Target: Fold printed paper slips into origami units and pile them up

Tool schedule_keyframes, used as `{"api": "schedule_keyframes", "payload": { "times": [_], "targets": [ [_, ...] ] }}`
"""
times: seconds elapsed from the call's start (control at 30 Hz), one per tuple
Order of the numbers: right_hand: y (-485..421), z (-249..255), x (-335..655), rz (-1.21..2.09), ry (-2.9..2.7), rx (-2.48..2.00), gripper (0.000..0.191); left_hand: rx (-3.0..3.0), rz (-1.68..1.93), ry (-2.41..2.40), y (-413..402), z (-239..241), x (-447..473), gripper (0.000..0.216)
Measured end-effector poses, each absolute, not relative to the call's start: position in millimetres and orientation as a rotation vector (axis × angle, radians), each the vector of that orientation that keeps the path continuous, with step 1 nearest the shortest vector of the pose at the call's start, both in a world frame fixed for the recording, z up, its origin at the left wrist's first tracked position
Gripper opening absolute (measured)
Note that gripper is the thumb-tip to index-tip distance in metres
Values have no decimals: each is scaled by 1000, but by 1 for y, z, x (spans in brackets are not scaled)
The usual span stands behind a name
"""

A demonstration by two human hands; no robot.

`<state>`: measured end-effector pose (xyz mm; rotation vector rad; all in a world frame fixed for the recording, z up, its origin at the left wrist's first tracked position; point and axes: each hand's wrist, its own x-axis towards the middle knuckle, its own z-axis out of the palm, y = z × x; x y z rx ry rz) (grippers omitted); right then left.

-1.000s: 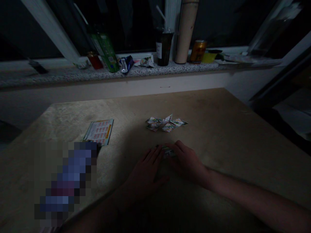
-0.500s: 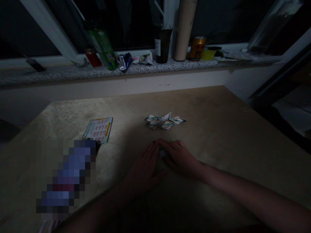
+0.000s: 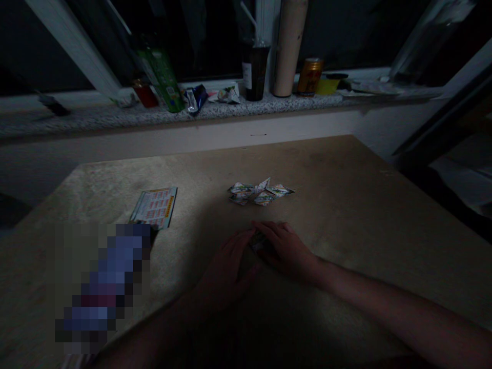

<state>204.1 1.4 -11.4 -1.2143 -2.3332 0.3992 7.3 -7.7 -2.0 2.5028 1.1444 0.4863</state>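
Note:
A small piece of printed paper (image 3: 258, 241) lies on the table between my hands, mostly hidden and dim. My right hand (image 3: 286, 251) arches over it from the right, fingers closed down on it and against the tabletop. My left hand (image 3: 226, 266) rests on the table at its left, fingers stretched out and thumb apart, fingertips at the paper's edge by my right fingertips. Just beyond, a group of folded paper pieces (image 3: 263, 195) with pointed tips sits on the table. To the left is a stack of printed sheets (image 3: 156, 206).
A blurred-out blue object (image 3: 111, 277) lies left of my left arm on the table (image 3: 338, 189). Behind, the granite windowsill (image 3: 215, 111) holds a green bottle (image 3: 163, 79), a dark cup with a straw (image 3: 254, 74), a tall tube (image 3: 287, 51) and a gold can (image 3: 309, 77).
My left hand has drawn slightly back and left, its fingertips a little lower. My right hand has stayed nearly in place over the paper. The camera view has shifted slightly.

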Motion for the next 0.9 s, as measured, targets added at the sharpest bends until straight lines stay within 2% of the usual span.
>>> {"api": "schedule_keyframes", "payload": {
  "times": [0.37,0.73,0.9],
  "targets": [
    [5,-18,212,245,-2342,-1048,39,2746,504,906,-9,-1,6,54],
    [10,-12,222,352,-2365,-988,32,2738,465,960,-5,3,3,45],
    [12,-4,229,439,-2410,-951,23,2771,456,1013,1,2,0,49]
  ]
}}
